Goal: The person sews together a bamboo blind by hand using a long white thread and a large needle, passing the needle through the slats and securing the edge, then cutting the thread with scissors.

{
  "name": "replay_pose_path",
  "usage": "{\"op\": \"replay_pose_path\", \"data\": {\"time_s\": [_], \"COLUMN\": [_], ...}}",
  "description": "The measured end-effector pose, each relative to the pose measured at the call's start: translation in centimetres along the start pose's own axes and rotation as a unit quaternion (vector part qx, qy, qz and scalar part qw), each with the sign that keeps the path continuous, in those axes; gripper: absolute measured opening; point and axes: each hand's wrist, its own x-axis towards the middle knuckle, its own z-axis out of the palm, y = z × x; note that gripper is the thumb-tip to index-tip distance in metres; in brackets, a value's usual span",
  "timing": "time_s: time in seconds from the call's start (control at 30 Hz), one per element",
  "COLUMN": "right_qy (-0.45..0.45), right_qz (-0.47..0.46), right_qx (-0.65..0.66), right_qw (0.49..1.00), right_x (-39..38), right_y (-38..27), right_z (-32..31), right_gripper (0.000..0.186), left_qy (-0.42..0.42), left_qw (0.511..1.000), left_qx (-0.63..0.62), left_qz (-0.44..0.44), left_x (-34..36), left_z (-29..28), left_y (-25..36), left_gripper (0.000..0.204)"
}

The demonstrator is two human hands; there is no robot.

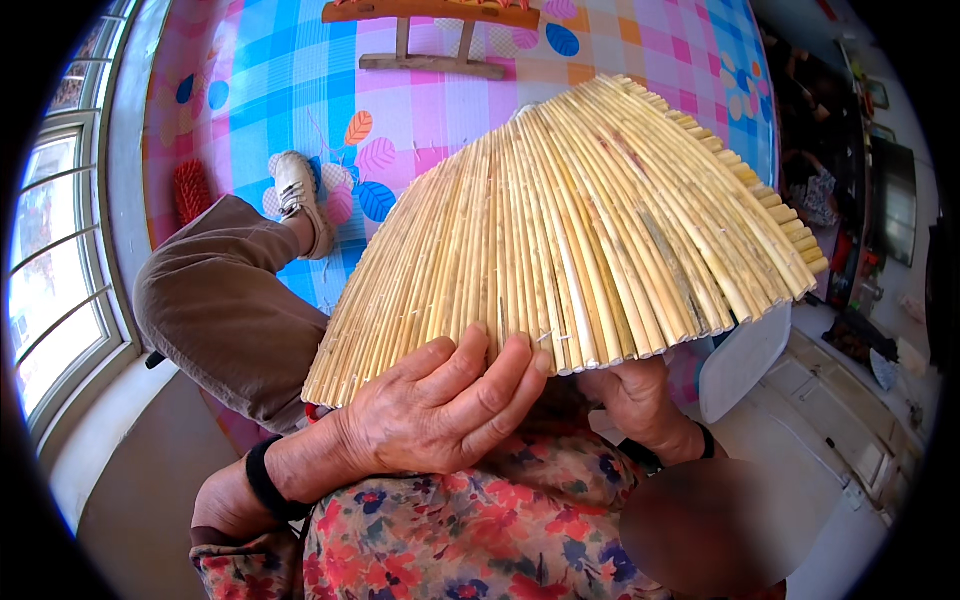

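Observation:
A fan-shaped mat of pale yellow stalks (520,230), laid side by side and stitched with thin thread, tilts up across my lap. A second layer of stalks shows along its right edge. My left hand (440,400) grips the near edge, its bent fingers pressed on the upper face and its thumb out of sight. Below that edge, farther right, is my right hand (640,400). The mat covers its fingers, so I cannot make out what they hold. Short white thread ends (550,338) stick up beside my left fingertips.
A checked, leaf-patterned sheet (280,60) lies beneath my outstretched foot. Beyond the mat stands a low wooden stool (430,65). A red textured object (192,190) lies near the barred window (60,250) at left. A whitish translucent panel (745,365) stands right of the mat.

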Motion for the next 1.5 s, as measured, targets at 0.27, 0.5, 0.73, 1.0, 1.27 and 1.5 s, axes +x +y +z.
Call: {"op": "replay_pose_path", "data": {"time_s": [0.27, 0.5, 0.73, 1.0, 1.27, 1.5], "right_qy": [0.094, 0.096, 0.122, 0.067, 0.028, -0.015], "right_qz": [-0.038, -0.056, -0.03, -0.103, -0.088, -0.097], "right_qx": [-0.092, -0.101, -0.103, -0.14, -0.095, -0.108], "right_qw": [0.991, 0.989, 0.987, 0.982, 0.991, 0.989], "right_x": [0.6, 0.8, 0.6, 1.2, 1.2, 1.4], "right_y": [0.0, 0.7, 1.2, 1.4, 1.0, 1.1], "right_z": [0.3, 0.5, 1.0, 0.0, -0.6, -2.2], "right_gripper": [0.031, 0.034, 0.033, 0.023, 0.021, 0.024], "left_qy": [0.001, 0.005, 0.007, -0.007, -0.007, -0.003], "left_qw": [1.0, 1.0, 1.0, 0.999, 0.999, 0.999], "left_qx": [0.017, 0.021, 0.019, 0.036, 0.037, 0.037], "left_qz": [0.01, 0.009, 0.006, 0.006, -0.004, 0.002], "left_x": [0.1, 0.2, 0.5, 0.5, 0.4, 0.5], "left_z": [0.2, 0.3, 0.3, 0.2, 0.4, 0.6], "left_y": [0.1, -0.1, -0.3, -0.1, 0.0, -0.1], "left_gripper": [0.033, 0.033, 0.035, 0.037, 0.04, 0.041]}}
